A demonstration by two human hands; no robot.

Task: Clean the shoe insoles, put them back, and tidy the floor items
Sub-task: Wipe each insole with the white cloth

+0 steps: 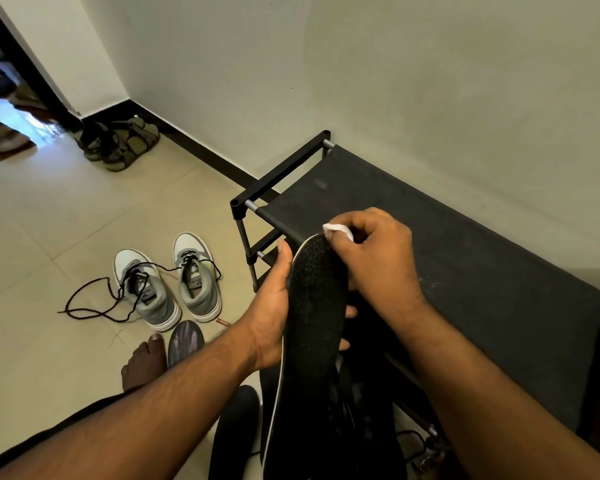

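Black insole [312, 327] at bottom middle, held up by left hand [274, 306]; right hand [374, 258] fingers pinch white wipe [338, 230] on insole tip.

Tiled floor [49, 216] — grey sneakers [167, 282] (laces loose), sandals [122, 143].

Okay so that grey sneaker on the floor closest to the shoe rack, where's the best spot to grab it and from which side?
Grip the grey sneaker at its heel collar, from above. It stands upright, its opening faces up, and the heel end points toward the person.
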